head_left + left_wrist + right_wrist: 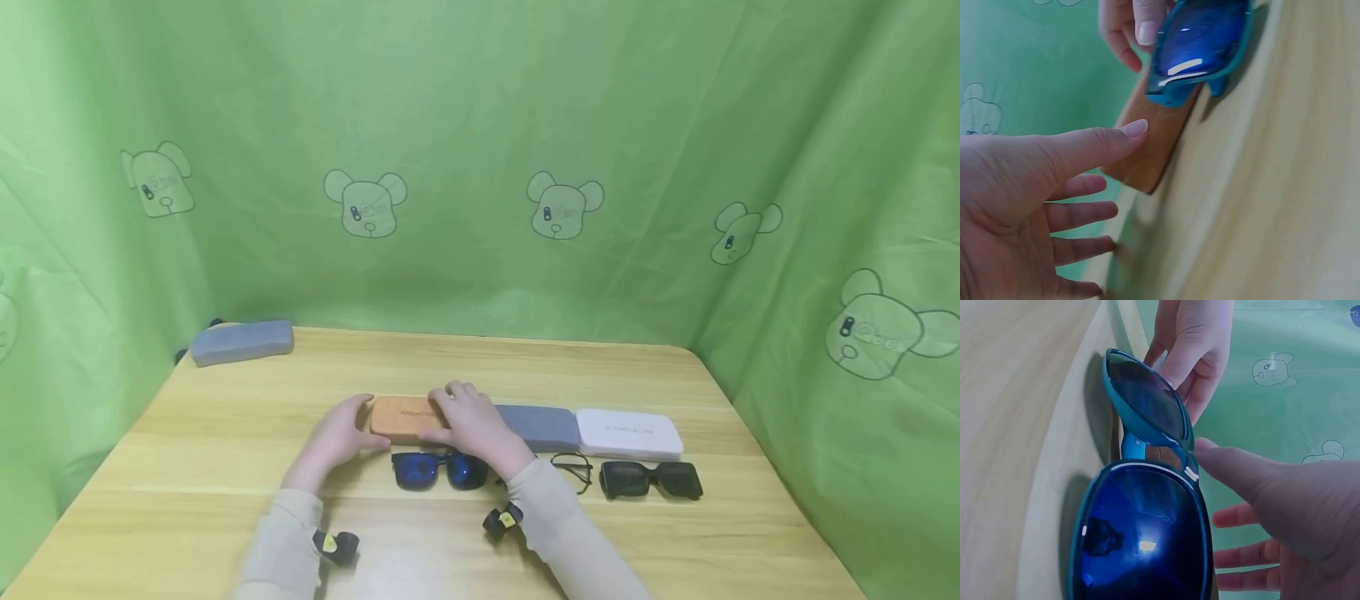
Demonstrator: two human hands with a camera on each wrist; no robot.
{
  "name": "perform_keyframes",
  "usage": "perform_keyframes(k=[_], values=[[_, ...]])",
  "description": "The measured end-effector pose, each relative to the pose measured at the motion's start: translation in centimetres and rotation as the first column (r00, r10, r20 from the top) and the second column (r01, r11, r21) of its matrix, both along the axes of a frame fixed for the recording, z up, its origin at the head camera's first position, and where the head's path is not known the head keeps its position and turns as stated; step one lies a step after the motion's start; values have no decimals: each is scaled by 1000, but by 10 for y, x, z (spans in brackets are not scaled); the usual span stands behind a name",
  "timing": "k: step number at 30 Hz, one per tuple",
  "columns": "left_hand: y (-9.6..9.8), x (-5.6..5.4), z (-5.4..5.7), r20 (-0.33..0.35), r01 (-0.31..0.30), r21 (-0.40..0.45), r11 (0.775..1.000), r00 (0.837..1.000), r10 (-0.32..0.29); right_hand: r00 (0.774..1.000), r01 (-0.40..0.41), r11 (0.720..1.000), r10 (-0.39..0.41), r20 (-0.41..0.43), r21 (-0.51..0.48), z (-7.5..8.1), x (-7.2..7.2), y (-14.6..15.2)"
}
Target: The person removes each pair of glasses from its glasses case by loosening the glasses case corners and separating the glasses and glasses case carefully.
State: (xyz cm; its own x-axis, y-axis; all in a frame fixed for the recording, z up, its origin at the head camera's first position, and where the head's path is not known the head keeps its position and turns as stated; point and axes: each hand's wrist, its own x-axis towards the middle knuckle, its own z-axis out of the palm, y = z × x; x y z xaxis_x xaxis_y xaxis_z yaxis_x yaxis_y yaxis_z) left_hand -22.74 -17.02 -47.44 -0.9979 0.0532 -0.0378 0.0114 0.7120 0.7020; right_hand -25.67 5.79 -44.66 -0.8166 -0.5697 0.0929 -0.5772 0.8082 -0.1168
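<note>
1. Here's the left hand (341, 433), spread wide at the orange case's (405, 419) left end, gripping nothing!
2. Right hand (474, 427) spread too, over the other end; contact, can't tell.
3. That case lies on the table (180, 467), just beyond the blue sunglasses (417, 471).

Creased, pale beige sleeves (281, 546) end at the wrists (302, 480); compact black cameras (347, 549) bear yellow patches (329, 544).

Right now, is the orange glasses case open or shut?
Shut: the orange case lies flat, lettered top showing, with no raised lid or inside visible.
</note>
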Motion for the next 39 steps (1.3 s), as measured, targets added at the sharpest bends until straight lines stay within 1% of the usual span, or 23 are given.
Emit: perform_keyframes(k=[3, 8, 13, 16, 21, 27, 31, 34, 39], values=[[-5, 2, 6, 2, 2, 28, 1000, 1000, -2, 1000, 1, 1000, -1, -16, -18, 2, 0, 0], [-13, 6, 14, -3, -1, 56, 998, 1000, 1, 997, -19, 999, 16, -72, -40, 1, -1, -1], [-22, 9, 20, -29, -7, 39, 999, 1000, 8, 989, -34, 997, 24, -148, -63, 2, 0, -6], [-30, 11, 27, -54, -26, 24, 999, 998, 27, 981, -45, 997, 32, -190, -62, 3, 1, -12], [-41, 11, 35, -103, -63, 5, 998, 993, 63, 974, -56, 998, 45, -221, -43, 6, 2, -28], [-55, 11, 44, -137, -95, -59, 994, 987, 86, 969, -77, 997, 71, -238, -16, 6, 4, -48], [-69, 8, 50, -180, -114, -123, 986, 979, 91, 966, -84, 996, 77, -246, -19, 7, 4, -61], [-80, 5, 52, -209, -128, -173, 977, 974, 91, 965, -92, 995, 82, -248, -28, 10, 4, -69], [-98, 1, 52, -233, -146, -234, 961, 968, 90, 973, -77, 997, 70, -221, -24, 14, 3, -84]])
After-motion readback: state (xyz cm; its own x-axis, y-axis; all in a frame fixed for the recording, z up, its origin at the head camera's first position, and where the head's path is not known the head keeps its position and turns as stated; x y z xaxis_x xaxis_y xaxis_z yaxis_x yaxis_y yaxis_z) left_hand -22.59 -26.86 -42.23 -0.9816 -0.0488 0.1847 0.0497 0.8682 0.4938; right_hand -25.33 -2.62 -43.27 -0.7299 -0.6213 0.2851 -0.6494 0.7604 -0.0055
